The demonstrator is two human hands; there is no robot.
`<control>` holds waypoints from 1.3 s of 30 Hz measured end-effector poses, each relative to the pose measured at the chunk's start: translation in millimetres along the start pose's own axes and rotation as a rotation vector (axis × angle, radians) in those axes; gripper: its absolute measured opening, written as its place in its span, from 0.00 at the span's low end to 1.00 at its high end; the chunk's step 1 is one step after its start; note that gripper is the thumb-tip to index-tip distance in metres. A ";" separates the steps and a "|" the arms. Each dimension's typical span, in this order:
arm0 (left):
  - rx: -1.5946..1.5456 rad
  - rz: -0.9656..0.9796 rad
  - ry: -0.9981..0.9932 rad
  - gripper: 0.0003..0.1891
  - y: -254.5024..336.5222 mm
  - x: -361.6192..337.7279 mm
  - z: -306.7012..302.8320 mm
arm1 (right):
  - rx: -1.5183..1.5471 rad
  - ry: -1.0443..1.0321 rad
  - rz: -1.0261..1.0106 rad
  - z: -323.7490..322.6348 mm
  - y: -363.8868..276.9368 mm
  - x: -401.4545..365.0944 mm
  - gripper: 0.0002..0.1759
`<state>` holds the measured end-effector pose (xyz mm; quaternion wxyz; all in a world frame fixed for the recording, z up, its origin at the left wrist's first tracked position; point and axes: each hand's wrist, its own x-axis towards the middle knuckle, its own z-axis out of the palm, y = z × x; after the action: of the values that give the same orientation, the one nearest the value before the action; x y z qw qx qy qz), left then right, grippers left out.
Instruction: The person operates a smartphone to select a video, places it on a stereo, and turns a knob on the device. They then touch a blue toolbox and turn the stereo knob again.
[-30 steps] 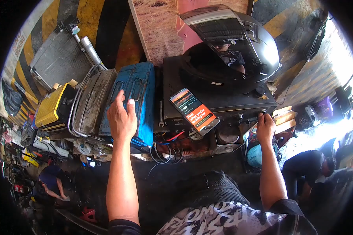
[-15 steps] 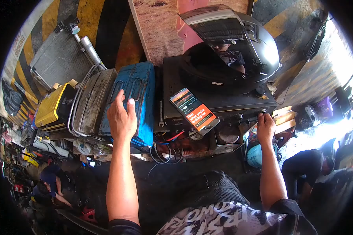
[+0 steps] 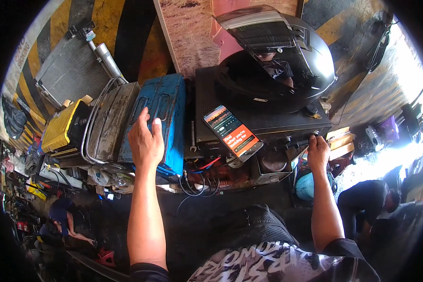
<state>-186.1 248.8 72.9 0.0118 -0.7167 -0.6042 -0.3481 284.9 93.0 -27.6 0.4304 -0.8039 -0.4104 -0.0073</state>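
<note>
My left hand [image 3: 145,141] rests with fingers stretched out over the front of a blue metal toolbox [image 3: 174,113], holding nothing. On the right, the fingers of my right hand [image 3: 318,152] pinch a small knob [image 3: 314,135] at the front corner of a black box-shaped unit [image 3: 272,123]. A smartphone [image 3: 232,134] with a lit orange and dark screen leans at the unit's front edge, between my hands. On top of the unit sits a glossy black helmet [image 3: 315,61], its visor raised.
Left of the blue toolbox stand a worn grey metal case [image 3: 113,124] and a yellow box [image 3: 61,124]. A wrench [image 3: 193,136] hangs beside the unit, with cables [image 3: 199,183] below. One person [image 3: 63,216] crouches at lower left; another [image 3: 366,202] bends over at right.
Both my hands stay in place. The crouching person at lower left has shifted, an arm now reaching further right. The person at right has moved slightly.
</note>
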 end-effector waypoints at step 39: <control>0.005 0.004 -0.001 0.28 1.4 0.2 -1.4 | -0.034 -0.022 -0.002 -6.8 -3.7 0.3 0.19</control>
<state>-185.5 248.0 74.6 0.0139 -0.7181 -0.6036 -0.3462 285.0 89.5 -20.7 0.4121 -0.8108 -0.4156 -0.0060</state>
